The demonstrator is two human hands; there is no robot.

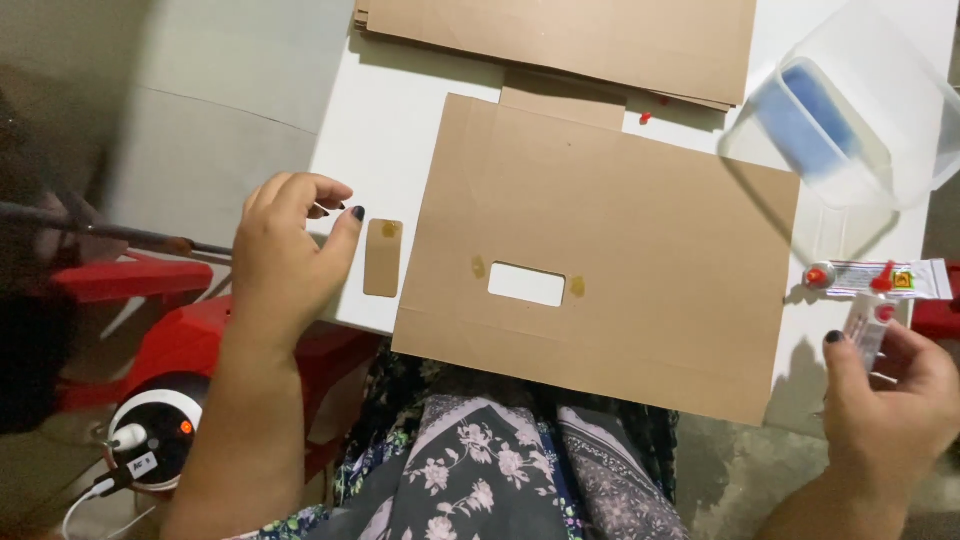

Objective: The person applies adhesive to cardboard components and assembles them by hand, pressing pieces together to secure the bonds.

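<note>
A brown cardboard sheet (610,230) with a rectangular cut-out window lies on the white table (390,130), overhanging my lap. A small cardboard strip (382,257) with a glue spot lies just left of it. My left hand (290,255) rests at the table's left edge beside the strip, fingers curled, holding nothing I can see. My right hand (890,395) holds a small glue tube (868,325) with a red cap at the lower right. A larger flattened glue tube (880,280) lies on the table just above it.
More cardboard sheets (560,40) are stacked at the table's far side. A clear plastic container (850,110) with something blue inside stands at the top right. A red plastic stool (170,330) and a white device with cables (150,440) are on the floor at left.
</note>
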